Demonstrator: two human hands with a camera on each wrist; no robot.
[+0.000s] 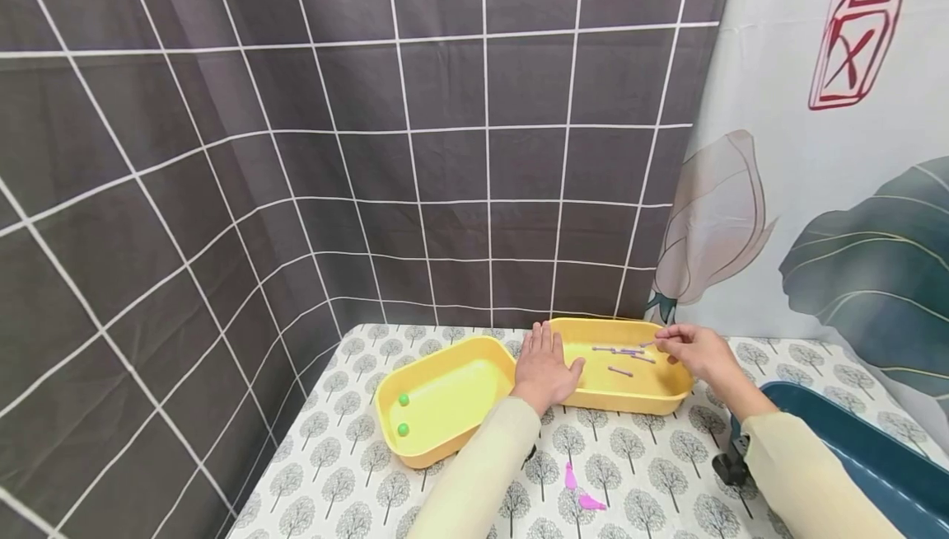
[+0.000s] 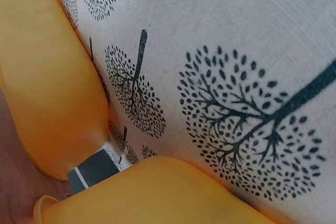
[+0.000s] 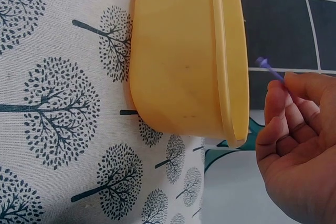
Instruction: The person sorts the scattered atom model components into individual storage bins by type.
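My right hand (image 1: 697, 351) pinches a small purple stick (image 3: 272, 70) with a knobbed end between thumb and index finger. It is at the right end of a yellow basin (image 1: 619, 401), and the stick shows above the rim in the right wrist view. Several similar purple sticks (image 1: 620, 372) lie loose on that basin's floor. My left hand (image 1: 544, 372) lies over the same basin's left end, fingers straight and thumb spread. In the left wrist view only a blurred edge of the hand (image 2: 18, 195) shows, beside the yellow walls.
Left of my left hand sits another yellow basin (image 1: 445, 395) with two green balls (image 1: 404, 400) in it. Two pink pieces (image 1: 591, 502) lie on the tree-print tablecloth (image 1: 626, 446) in front. A dark blue basin (image 1: 845, 432) stands by my right forearm. Gridded curtain (image 1: 445, 168) hangs behind.
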